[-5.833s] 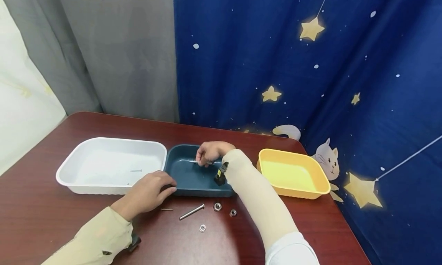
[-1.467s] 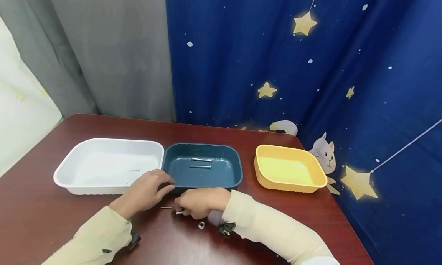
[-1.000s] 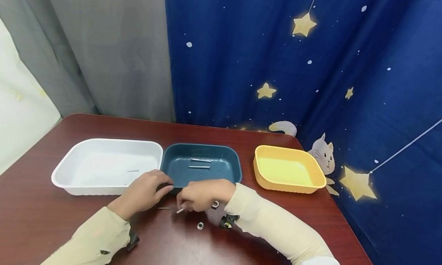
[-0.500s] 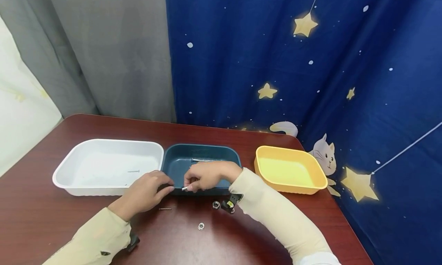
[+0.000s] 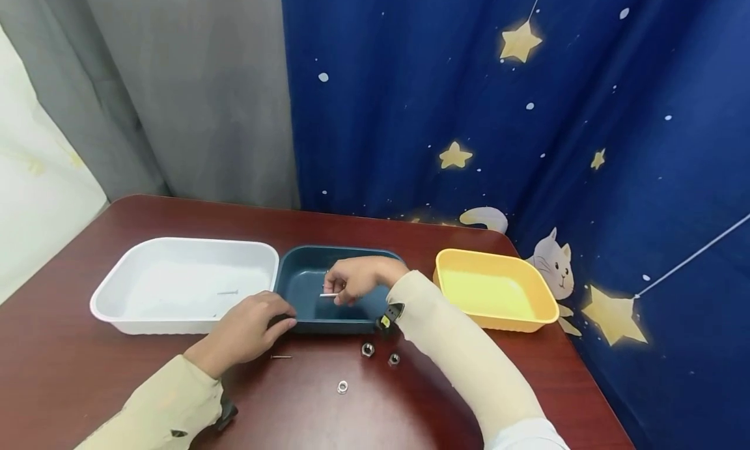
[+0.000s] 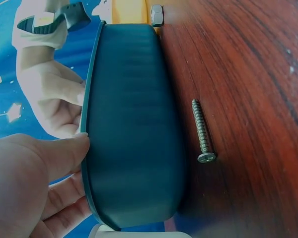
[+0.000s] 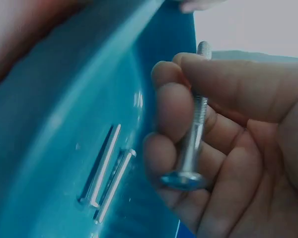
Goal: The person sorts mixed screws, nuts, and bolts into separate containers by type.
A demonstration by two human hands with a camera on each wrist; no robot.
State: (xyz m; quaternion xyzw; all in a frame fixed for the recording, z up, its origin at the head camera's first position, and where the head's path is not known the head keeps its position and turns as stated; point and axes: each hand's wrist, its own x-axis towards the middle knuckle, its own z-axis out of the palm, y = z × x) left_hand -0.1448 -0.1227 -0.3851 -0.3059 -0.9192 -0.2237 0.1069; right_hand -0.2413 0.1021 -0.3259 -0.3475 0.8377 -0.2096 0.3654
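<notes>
My right hand (image 5: 356,279) pinches a silver bolt (image 7: 191,144) between thumb and fingers over the dark teal bin (image 5: 336,324). The bolt's wide round head and threaded end show in the right wrist view. Two more bolts (image 7: 107,163) lie side by side on the bin's floor; the hand mostly hides them in the head view. With thumb outside and fingers over the other side, my left hand (image 5: 249,326) grips the bin's near left rim (image 6: 89,94). A small cross-head screw (image 6: 201,130) lies on the table below it.
To the left, a white tray (image 5: 146,326) touches the bin and holds a thin screw (image 5: 228,292). At the right stands a yellow bin (image 5: 498,323). A large nut (image 5: 367,350), a smaller nut (image 5: 394,359) and a flanged nut (image 5: 342,387) lie on the dark red table.
An earlier bolt has been left in the teal bin. My right hand has since taken another bolt from the table and carried it up over that bin. My left hand has stayed at the rim.
</notes>
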